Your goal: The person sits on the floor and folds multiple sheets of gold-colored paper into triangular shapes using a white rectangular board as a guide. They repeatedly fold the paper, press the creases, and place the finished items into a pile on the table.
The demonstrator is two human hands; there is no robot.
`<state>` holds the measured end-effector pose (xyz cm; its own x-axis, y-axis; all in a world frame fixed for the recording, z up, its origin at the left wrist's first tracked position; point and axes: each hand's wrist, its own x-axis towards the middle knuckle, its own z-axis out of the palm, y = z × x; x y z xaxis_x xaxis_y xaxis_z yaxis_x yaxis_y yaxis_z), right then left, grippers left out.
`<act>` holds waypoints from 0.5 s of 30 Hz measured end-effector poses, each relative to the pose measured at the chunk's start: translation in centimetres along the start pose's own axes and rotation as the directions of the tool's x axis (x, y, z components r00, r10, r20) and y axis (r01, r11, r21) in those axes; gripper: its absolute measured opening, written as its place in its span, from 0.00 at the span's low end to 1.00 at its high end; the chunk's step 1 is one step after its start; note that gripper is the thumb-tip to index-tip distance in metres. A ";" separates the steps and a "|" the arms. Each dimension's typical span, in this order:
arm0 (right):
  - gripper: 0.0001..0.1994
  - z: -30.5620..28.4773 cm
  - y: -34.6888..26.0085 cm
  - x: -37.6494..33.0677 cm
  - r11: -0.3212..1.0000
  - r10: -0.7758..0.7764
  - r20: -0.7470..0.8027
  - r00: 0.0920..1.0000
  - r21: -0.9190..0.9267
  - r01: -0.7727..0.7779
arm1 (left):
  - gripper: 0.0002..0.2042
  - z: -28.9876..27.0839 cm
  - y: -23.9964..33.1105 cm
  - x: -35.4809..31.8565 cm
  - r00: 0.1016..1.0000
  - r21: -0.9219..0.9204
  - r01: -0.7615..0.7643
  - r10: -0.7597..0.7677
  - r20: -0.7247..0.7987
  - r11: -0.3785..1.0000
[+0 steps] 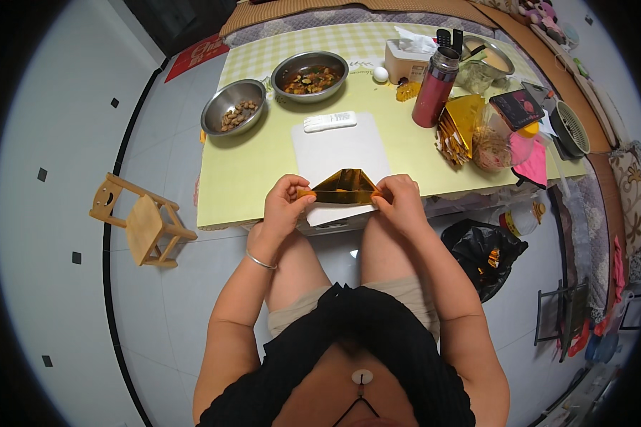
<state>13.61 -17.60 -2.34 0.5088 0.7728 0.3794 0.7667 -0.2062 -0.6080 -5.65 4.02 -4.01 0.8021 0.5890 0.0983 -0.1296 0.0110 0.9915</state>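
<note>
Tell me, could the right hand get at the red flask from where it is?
Probably yes: the flask stands upright ahead and right of the right hand, with bare table between them. But that hand now pinches the gold paper.

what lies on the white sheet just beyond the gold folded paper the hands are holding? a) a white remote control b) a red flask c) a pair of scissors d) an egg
a: a white remote control lies on the far end of the white sheet, beyond the gold folded paper pinched between the left hand and right hand.
</note>
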 end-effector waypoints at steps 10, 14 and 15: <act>0.14 1.1 -1.7 0.5 0.371 0.458 -0.096 0.884 0.924 -0.091 | 0.14 0.8 0.4 0.1 0.975 -0.313 0.002 -0.071 -0.212 0.950; 0.10 1.8 -1.3 0.4 0.434 0.408 -0.224 0.885 0.901 0.028 | 0.15 1.6 0.1 0.1 0.969 -0.355 -0.136 0.049 -0.244 0.925; 0.08 1.8 -1.2 0.2 0.444 0.400 -0.221 0.889 0.896 0.023 | 0.15 1.7 0.1 0.1 0.966 -0.356 -0.173 0.088 -0.243 0.919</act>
<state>12.07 -16.06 -2.77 0.8461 0.4717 0.2484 0.0015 0.4638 -0.8859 -4.59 2.72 -3.75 0.6218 0.7664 0.1613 -0.4650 0.1956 0.8634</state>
